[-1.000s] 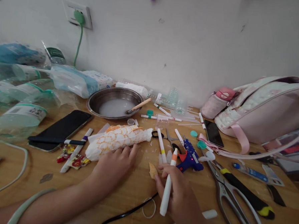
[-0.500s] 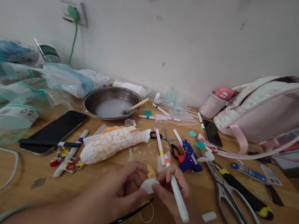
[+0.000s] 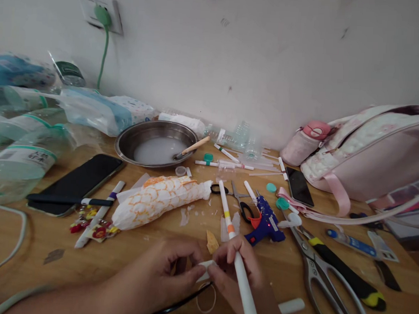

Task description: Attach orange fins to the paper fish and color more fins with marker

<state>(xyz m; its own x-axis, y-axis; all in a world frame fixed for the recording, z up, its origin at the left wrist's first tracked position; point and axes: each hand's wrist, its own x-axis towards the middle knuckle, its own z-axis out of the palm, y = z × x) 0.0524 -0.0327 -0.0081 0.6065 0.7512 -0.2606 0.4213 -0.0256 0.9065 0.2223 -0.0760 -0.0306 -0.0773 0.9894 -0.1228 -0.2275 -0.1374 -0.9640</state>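
Between its fingertips my left hand (image 3: 171, 272) pinches a small white piece, seemingly paper (image 3: 205, 271). My right hand (image 3: 237, 268) grips the same piece from the other side with thumb and finger. A white marker (image 3: 244, 285) with an orange band is also tucked between the right hand's fingers, slanting towards me. Just beyond the fingertips is a small orange-coloured piece (image 3: 212, 242). Farther off lies a white fish shape (image 3: 161, 201) with orange scale lines. Another marker (image 3: 224, 199) with a yellow band lies just beyond the held one.
At the right are a blue glue gun (image 3: 267, 223), large scissors (image 3: 321, 270) and a pink bag (image 3: 374, 156). A metal bowl (image 3: 120, 147) of cloudy liquid holds a brush. Plastic bottles (image 3: 23, 161) and a phone (image 3: 78, 183) occupy the left.
The small white piece has turned and now shows less between my fingertips. The orange piece stands apart from it. My right hand and its marker have shifted slightly down.
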